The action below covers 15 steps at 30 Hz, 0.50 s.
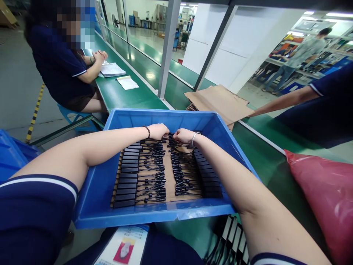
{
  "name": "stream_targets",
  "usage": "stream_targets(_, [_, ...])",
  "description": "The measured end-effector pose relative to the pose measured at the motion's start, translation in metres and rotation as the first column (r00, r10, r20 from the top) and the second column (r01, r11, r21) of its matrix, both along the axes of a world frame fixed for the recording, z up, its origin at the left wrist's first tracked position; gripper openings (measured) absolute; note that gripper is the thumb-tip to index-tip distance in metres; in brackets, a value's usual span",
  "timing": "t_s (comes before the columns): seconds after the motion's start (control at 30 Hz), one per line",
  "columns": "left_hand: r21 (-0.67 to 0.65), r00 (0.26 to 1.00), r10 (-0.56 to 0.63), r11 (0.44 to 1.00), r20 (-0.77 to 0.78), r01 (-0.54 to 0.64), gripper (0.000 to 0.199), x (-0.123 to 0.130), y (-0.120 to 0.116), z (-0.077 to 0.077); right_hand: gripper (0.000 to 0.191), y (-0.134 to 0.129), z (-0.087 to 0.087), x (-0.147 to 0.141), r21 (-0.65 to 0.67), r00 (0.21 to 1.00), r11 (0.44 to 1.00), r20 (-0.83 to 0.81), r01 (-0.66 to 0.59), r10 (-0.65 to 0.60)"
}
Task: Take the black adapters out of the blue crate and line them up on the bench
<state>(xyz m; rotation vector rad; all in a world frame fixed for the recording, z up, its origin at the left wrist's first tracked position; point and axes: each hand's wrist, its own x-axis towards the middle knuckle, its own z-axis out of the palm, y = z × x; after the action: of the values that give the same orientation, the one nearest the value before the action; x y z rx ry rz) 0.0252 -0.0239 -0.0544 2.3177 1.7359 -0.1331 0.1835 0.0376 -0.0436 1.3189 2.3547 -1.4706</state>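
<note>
Centrally, a blue plastic bin [154, 216] stood before the seen-from-above wearer, and both bare hands reached into its far end. Black adapters lay inside in two columns, a left column [127, 186] and a right column [209, 176], their black cables [151, 180] running inward over a brown cardboard sheet [169, 173]. The left hand [159, 131], below a beaded bracelet [149, 131], was curled, its fingers bent together beside the farthest cables. The right hand [183, 136], below a silver bangle [195, 137], had thumb and forefinger drawn together at a dark cable end, just beside the left. Whether either hand's fingers were clamped on a cable could not be told. More adapters with pale labels [233, 235] lay below the bin's near right corner. Beyond the bin's far right corner, flat cardboard pieces [220, 101] were stacked near a co-worker's outstretched arm [286, 101]; a red bag [322, 198] rested farther right. At left, a seated co-worker [60, 66] had clasped hands over papers [112, 70] on a green work surface [121, 97].
</note>
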Motion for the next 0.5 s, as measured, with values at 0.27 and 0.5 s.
stream_targets(0.27, [-0.152, 0.991, -0.048, 0.988, -0.128, 0.028, 0.033, 0.009, -0.011, -0.006, 0.023, -0.004, -0.001, 0.000, 0.004, 1.000, 1.000, 0.009, -0.029, 0.029])
stream_targets(0.5, [-0.150, 0.995, -0.057, 0.988, -0.087, 0.044, 0.041, 0.015, -0.018, -0.011, 0.020, -0.003, -0.008, -0.002, 0.037, 0.998, 0.997, 0.028, -0.063, 0.062])
